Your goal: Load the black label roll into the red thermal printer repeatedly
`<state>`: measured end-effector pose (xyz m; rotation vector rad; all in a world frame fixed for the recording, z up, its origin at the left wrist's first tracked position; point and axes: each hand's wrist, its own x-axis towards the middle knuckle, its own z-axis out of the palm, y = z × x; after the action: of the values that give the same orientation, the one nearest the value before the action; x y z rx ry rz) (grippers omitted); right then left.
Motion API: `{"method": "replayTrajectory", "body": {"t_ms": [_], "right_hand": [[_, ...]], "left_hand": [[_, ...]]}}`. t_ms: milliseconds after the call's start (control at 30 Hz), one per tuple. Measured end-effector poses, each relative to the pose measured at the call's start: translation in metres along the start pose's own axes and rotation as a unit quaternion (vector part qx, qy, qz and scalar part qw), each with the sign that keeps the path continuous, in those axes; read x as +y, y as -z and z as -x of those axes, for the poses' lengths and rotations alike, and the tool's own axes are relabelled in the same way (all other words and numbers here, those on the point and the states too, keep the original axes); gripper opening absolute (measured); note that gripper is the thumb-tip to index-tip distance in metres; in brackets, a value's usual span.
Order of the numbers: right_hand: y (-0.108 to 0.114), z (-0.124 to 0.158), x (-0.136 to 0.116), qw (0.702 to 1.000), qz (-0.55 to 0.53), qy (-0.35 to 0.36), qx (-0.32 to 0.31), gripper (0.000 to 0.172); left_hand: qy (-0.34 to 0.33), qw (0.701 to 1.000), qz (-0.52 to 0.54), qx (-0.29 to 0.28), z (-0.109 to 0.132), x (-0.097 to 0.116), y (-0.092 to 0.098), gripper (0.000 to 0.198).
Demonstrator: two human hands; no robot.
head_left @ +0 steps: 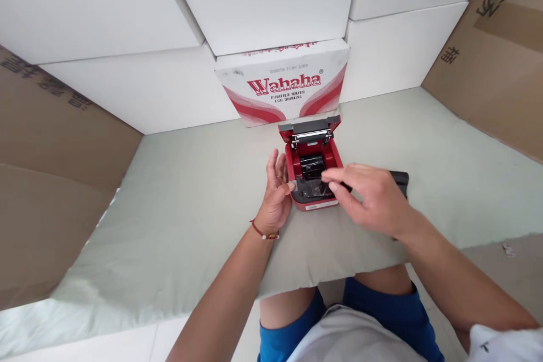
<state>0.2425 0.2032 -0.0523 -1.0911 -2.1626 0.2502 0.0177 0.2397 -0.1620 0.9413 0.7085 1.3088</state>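
Observation:
A small red and black printer [289,161] sits on the cloth-covered table with its lid [311,124] raised at the back. Inside it lies a glossy black roll [313,165], and a shiny dark strip [311,188] covers the front ledge. My left hand [278,195] grips the printer's left side, its thumb on the front corner and its fingers along the outer wall. Over the front right of the printer, my right hand [369,195] is closed in a pinch near the strip. Something dark shows between its fingers, but I cannot make out what it is.
Behind my right hand lies a black object [400,181], partly hidden. A white and red Wahaha carton [284,87] stands behind the printer against white boxes [271,0]. Brown cardboard [55,164] flanks the left, and more cardboard [492,68] the right. The pale green cloth [190,198] hangs over the front edge.

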Motion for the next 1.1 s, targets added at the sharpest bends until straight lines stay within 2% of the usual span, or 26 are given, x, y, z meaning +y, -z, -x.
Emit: {"method": "replayTrajectory", "body": {"t_ms": [67,133,233,300,400,467,567,667,767,867,967,1033,1100], "right_hand": [[0.005,-0.028,0.000,0.993,0.044,-0.081,-0.072,0.027],[0.003,-0.059,0.001,0.965,0.136,-0.143,-0.175,0.031],[-0.012,-0.099,0.002,0.904,0.229,-0.174,-0.315,0.028],[-0.025,-0.114,0.001,0.889,0.239,-0.176,-0.348,0.026],[-0.036,-0.119,-0.004,0.887,0.244,-0.178,-0.349,0.024],[-0.029,-0.111,-0.011,0.890,0.254,-0.180,-0.333,0.025],[0.004,-0.087,-0.021,0.917,0.253,-0.168,-0.260,0.030],[0.050,-0.055,-0.014,0.964,0.166,-0.146,-0.148,0.024],[0.080,-0.023,0.011,0.955,0.108,-0.227,-0.158,0.031],[0.077,0.005,0.038,0.932,0.084,-0.271,-0.224,0.033],[0.056,0.028,0.054,0.930,0.035,-0.247,-0.270,0.033],[0.047,0.041,0.061,0.941,0.025,-0.242,-0.234,0.038],[0.045,0.052,0.071,0.951,0.054,-0.261,-0.159,0.041]], "left_hand": [[-0.005,1.000,-0.001,-0.002,0.000,-0.002,-0.001,0.085],[-0.014,1.000,-0.001,0.001,-0.001,-0.004,-0.001,0.079],[-0.028,1.000,-0.004,0.000,-0.003,-0.006,0.000,0.075],[-0.032,0.999,-0.010,-0.003,-0.004,-0.007,0.001,0.077],[-0.031,0.999,-0.017,-0.007,-0.005,-0.009,0.002,0.080],[-0.029,0.999,-0.014,-0.003,-0.005,-0.009,0.002,0.081],[-0.032,0.999,-0.016,-0.001,-0.005,-0.007,0.001,0.077],[-0.037,0.999,-0.019,-0.011,-0.004,-0.004,-0.001,0.074],[-0.031,0.999,-0.012,-0.009,-0.004,-0.002,-0.001,0.072],[-0.027,1.000,-0.013,-0.002,-0.004,0.000,0.000,0.071],[-0.025,0.999,-0.022,-0.002,-0.004,0.001,0.002,0.069],[-0.023,0.999,-0.026,-0.003,-0.003,0.002,0.003,0.067],[-0.021,0.999,-0.027,-0.001,-0.002,0.002,0.005,0.065]]}}
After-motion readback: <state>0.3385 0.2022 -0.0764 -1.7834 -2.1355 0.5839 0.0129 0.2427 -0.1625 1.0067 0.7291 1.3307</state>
